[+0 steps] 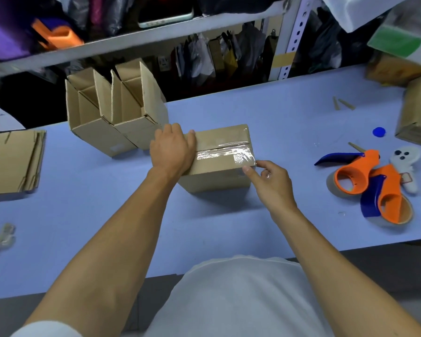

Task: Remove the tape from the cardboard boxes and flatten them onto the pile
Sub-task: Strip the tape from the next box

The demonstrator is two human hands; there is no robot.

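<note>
Both forearms reach to the sealed box (219, 159) mid-table, just right of the open cartons (114, 110) — left hand (171, 149) lies flat across its left end, right hand (269, 182) pinches nothing yet, fingertips at the tape (225, 153) corner — best peeled low along the box's left-right long axis.

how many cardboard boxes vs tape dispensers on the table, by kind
taped shut boxes: 2 (one under the hands, one at right edge)
open boxes: 2
orange tape dispensers: 2
total: 6
</note>
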